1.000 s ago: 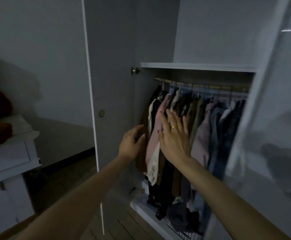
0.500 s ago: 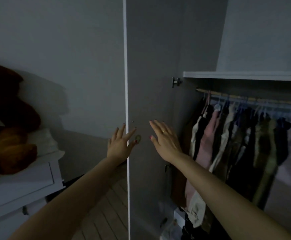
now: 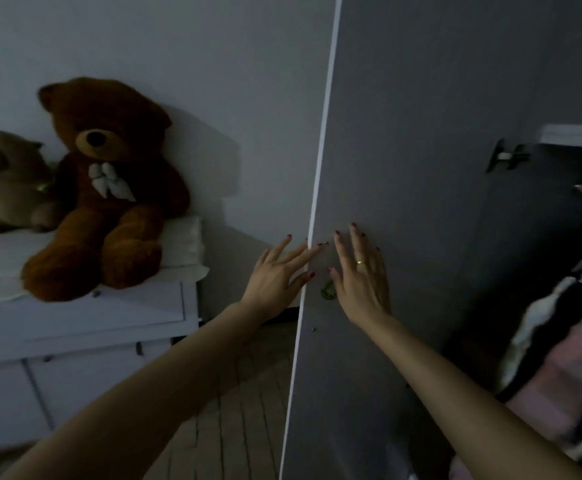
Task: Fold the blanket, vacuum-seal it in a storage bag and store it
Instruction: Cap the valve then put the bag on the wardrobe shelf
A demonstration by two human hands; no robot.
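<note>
Nearest, both forearms reach up from six o'clock. The left hand point(image 3: 277, 271) spreads its fingers at the white edge of the door point(image 3: 421, 202), fingertips just over it; the right hand point(image 3: 360, 275) lies flat on the inner face at centre, gripping nothing. A second ago both hands were among the clothes point(image 3: 559, 334), now at four o'clock; the view has swung left, so she is likely closing up. The blanket is not in view. At nine o'clock, farther off, a bear point(image 3: 106, 188) sits on a dresser point(image 3: 85, 323).

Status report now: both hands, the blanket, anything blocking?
Left hand open at wardrobe door edge. Right hand open, flat against the door. Blanket, bag not visible. Nothing blocking.
</note>
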